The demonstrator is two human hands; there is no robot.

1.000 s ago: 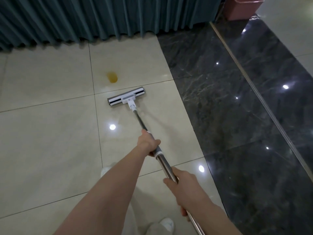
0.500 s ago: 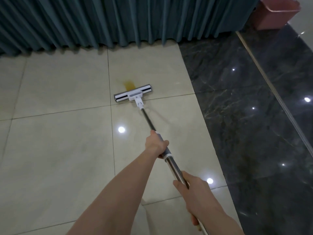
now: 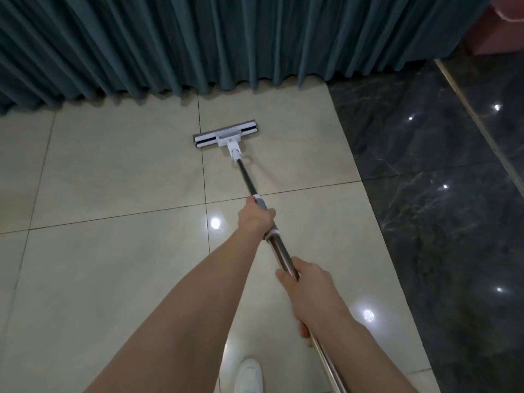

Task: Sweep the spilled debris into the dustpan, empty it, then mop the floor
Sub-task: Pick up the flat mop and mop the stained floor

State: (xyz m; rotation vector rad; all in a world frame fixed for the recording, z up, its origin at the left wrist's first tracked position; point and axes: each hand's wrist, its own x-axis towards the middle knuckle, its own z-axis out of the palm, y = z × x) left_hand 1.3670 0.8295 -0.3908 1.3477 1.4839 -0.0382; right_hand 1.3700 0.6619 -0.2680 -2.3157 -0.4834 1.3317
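I see both hands wrapped round one steel mop handle (image 3: 280, 252): left hand (image 3: 255, 218) on its grey sleeve, right hand (image 3: 307, 290) nearer; flat rectangular mop head (image 3: 226, 136) on glossy beige tiles (image 3: 113, 265).

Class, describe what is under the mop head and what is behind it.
The mop head lies flat on pale floor tiles, its left end crossing a grout line. Anything beneath it is covered and cannot be seen. Behind it: a strip of tile, then the teal curtain.

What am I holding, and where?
The white flat-head mop with steel pole: left hand grips its grey sleeve, right hand the bare steel nearer the body.
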